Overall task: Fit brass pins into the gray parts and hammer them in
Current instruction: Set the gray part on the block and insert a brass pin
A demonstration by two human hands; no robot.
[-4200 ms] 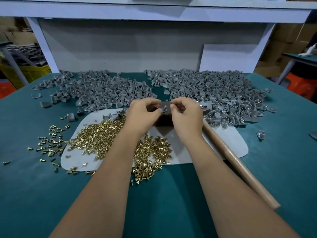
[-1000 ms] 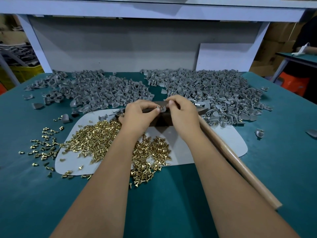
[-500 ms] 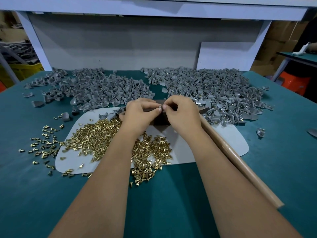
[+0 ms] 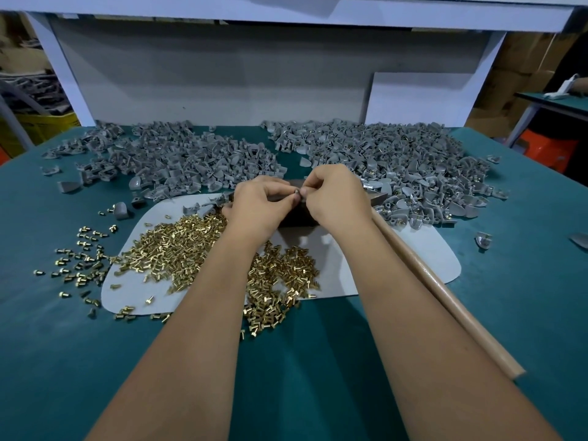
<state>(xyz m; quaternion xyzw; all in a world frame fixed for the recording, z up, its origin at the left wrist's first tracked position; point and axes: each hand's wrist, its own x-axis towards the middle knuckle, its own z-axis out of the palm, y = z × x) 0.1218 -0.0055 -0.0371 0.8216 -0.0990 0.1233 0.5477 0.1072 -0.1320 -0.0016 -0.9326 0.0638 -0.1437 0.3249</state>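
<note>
My left hand point(image 4: 259, 205) and my right hand point(image 4: 334, 198) meet fingertip to fingertip above a dark block point(image 4: 297, 218). Between the fingertips they pinch a small gray part point(image 4: 296, 191); a pin in it cannot be made out. A heap of brass pins point(image 4: 178, 249) lies on a pale mat point(image 4: 350, 265) under my left forearm. One pile of gray parts point(image 4: 178, 160) spreads at the back left. Another pile of gray parts point(image 4: 397, 167), some with brass showing, spreads at the back right. The hammer's wooden handle point(image 4: 445, 300) lies by my right forearm, its head hidden behind my right hand.
Loose brass pins point(image 4: 79, 262) are scattered on the green table point(image 4: 63, 361) left of the mat. A few stray gray parts point(image 4: 483, 240) lie at the right. A white shelf frame point(image 4: 286, 14) and back panel close off the far side.
My hands have stayed together above the block, shifting only slightly. The fingertips have closed tighter on the small part between them.
</note>
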